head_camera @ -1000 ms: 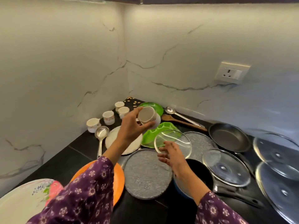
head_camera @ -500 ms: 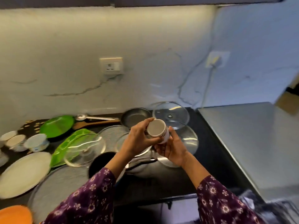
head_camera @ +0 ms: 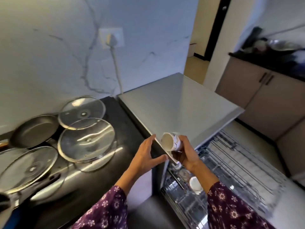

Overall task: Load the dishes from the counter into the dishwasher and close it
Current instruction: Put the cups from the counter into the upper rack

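Head view: a cup in the right hand, at the front corner of the dishwasher.

I see the right hand (head_camera: pixel 184 154) with its fingers curled round a white patterned cup (head_camera: pixel 170 142), which is tipped on its side with its mouth facing left, above the corner where the dishwasher's (head_camera: pixel 178 109) flat brushed-steel top ends. The left hand (head_camera: pixel 145 156) is spread, fingers straight, holding nothing, right at that steel edge; I cannot tell if it touches. To the right, the wire rack (head_camera: pixel 234 162) stands pulled out with open room across its middle; a second white cup (head_camera: pixel 195 183) sits near its left side, partly behind the right wrist. On the black counter (head_camera: pixel 127 129), three round glass lids (head_camera: pixel 85 139) overlap beside a dark pan (head_camera: pixel 34 129). The rack's wires blur, and the frame's bottom edge cuts off its near end.
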{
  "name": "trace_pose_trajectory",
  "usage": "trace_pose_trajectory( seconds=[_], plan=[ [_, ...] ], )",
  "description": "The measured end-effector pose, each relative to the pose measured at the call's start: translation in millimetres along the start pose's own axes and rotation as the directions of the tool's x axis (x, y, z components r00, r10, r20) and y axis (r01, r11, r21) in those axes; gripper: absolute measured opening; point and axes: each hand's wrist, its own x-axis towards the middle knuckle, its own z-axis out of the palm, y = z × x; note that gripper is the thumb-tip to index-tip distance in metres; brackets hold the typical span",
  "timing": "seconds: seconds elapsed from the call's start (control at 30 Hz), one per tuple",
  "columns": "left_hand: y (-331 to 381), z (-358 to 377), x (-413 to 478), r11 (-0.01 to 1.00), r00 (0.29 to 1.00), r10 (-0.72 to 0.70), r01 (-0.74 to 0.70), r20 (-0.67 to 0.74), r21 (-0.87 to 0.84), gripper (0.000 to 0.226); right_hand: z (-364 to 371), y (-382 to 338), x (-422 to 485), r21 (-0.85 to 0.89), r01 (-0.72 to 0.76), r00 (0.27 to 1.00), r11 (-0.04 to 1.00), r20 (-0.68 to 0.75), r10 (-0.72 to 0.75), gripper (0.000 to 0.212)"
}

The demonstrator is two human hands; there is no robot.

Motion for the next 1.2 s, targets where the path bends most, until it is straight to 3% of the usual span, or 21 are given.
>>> trace_pose_trajectory(
  seconds=[0.07, 0.13, 0.23, 0.3, 0.37, 0.47, 0.6, 0.7, 0.9, 1.2],
  plan=[
    [4.5, 31.5, 15.0, 0.999, 0.998, 0.021, -0.023, 0.053, 0.026, 0.089, -45.6, 2.4, 4.0, -0.092, 0.128, 0.981, 0.988, -0.135, -0.139, 0.04],
    [10.2, 60.6, 31.0, 0.998, 0.995, 0.04, -0.045, 0.095, 0.047, 0.084, -91.8, 8.6, 6.6, -0.213, 0.287, 0.917, 0.934, -0.221, -0.332, 0.042],
    [20.0, 95.6, 52.9, 0.988, 0.983, 0.102, -0.118, 0.15, 0.096, 0.077, -151.9, 21.7, 6.7, -0.433, 0.389, 0.836, 0.813, -0.205, -0.509, 0.044],
    [26.6, 117.2, 68.0, 0.972, 0.973, 0.157, -0.183, 0.17, 0.147, 0.07, -186.2, 31.3, 9.1, -0.657, 0.355, 0.802, 0.665, -0.152, -0.578, 0.045],
    [33.9, 133.6, 80.4, 0.953, 0.959, 0.212, -0.246, 0.186, 0.18, 0.066, -209.4, 41.1, 11.8, -0.827, 0.233, 0.824, 0.512, -0.112, -0.555, 0.05],
    [38.4, 159.1, 95.2, 0.903, 0.926, 0.305, -0.355, 0.221, 0.241, 0.064, -234.4, 66.9, 18.5, -0.915, 0.092, 0.91, 0.393, -0.084, -0.407, 0.061],
    [34.0, 185.4, 106.7, 0.805, 0.882, 0.379, -0.463, 0.279, 0.37, 0.063, -263.1, 110.6, 25.0, -0.975, 0.063, 0.959, 0.214, 0.0, -0.282, 0.066],
    [27.1, 197.6, 107.4, 0.729, 0.853, 0.405, -0.519, 0.33, 0.446, 0.065, -279.1, 138.4, 24.2, -0.988, 0.059, 0.975, 0.144, 0.026, -0.22, 0.068],
    [15.4, 214.6, 104.2, 0.669, 0.848, 0.378, -0.528, 0.373, 0.523, 0.074, -299.3, 182.6, 21.4, -0.99, 0.053, 0.98, 0.132, 0.026, -0.197, 0.07],
    [10.2, 223.3, 100.7, 0.694, 0.852, 0.389, -0.521, 0.35, 0.497, 0.072, -311.2, 212.0, 32.9, -0.992, 0.068, 0.986, 0.109, 0.05, -0.158, 0.063]
  ],
)
